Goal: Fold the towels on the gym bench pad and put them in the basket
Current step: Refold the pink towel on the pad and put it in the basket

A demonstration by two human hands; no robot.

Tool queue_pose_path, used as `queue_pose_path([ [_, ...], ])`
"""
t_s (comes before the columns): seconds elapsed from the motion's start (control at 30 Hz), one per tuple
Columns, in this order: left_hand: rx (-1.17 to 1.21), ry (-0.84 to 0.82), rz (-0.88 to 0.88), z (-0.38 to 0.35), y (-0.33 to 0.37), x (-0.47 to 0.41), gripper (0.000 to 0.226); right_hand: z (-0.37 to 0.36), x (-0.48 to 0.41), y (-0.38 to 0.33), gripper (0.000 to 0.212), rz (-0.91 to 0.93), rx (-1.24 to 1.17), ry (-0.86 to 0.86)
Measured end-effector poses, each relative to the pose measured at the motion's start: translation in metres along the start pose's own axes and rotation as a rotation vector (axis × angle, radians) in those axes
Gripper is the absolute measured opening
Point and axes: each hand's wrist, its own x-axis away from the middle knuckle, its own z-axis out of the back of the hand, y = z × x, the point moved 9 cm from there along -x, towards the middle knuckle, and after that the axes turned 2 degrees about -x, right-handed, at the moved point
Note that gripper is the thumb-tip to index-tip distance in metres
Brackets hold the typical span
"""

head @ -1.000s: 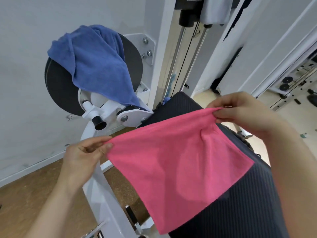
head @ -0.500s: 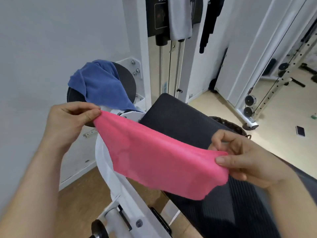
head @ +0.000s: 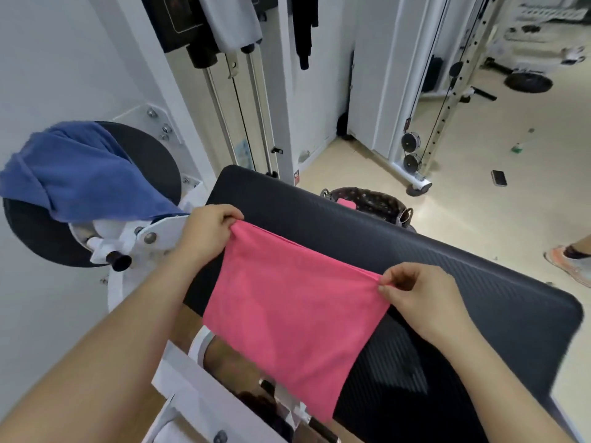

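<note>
**Pink towel stretched over pad, fold not yet made**

Pink towel (head: 287,314): held taut by its two upper corners, one in each hand. The upper part lies over the near-left end of the pad (head: 463,270); I cannot tell whether it touches the pad or floats just above. The lower part hangs off the pad's edge, over the white frame (head: 192,398). A faint line below the top edge hints at two layers, but I am not sure.

Left hand (head: 208,231): fingers curled, pinching the far-left corner at the pad's edge.

Right hand (head: 415,292): thumb and fingertips pinching the near-right corner, above the middle of the pad.

Basket (head: 374,201): on the floor just behind the pad, partly hidden by it. Something pink shows inside, probably a folded towel.

Blue towel (head: 73,174): draped over a black disc (head: 150,155) on the machine to the left, unfolded, well apart from the hands.

Far right: a shoe (head: 572,260) on the floor, out of the way.

Step, as I judge it: spreading the pink towel for folding. Nothing of this towel is ready for the basket.

Next move calls for shifting the cloth right so that all of it rests on the pad, setting it flat, then bringing one edge across to meet the other with the corners matched. The overhang is the risk: released now, the towel would likely slide off towards the frame.
</note>
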Motion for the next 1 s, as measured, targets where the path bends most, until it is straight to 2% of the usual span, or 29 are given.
queue_pose_path([
  [0.13, 0.088, 0.041, 0.051, -0.011, -0.001, -0.019, 0.022, 0.004, -0.016, 0.000, 0.016, -0.017, 0.094, 0.014],
  [0.3, 0.128, 0.070, -0.004, -0.019, 0.012, -0.042, 0.021, 0.012, -0.028, -0.001, 0.017, -0.020, 0.238, 0.065],
  [0.5, 0.222, 0.097, 0.006, -0.024, 0.025, -0.067, 0.020, 0.030, -0.042, -0.005, 0.022, 0.017, 0.241, 0.161],
  [0.67, 0.287, 0.125, 0.031, -0.026, 0.028, -0.077, 0.017, 0.038, -0.055, -0.004, 0.006, 0.017, 0.353, 0.223],
  [0.9, 0.343, 0.202, 0.097, -0.026, 0.019, -0.078, 0.013, 0.044, -0.068, 0.003, 0.004, -0.061, 0.242, 0.213],
  [1.0, 0.347, 0.189, 0.107, -0.027, 0.018, -0.077, 0.013, 0.042, -0.069, -0.001, 0.014, -0.034, 0.307, 0.260],
])
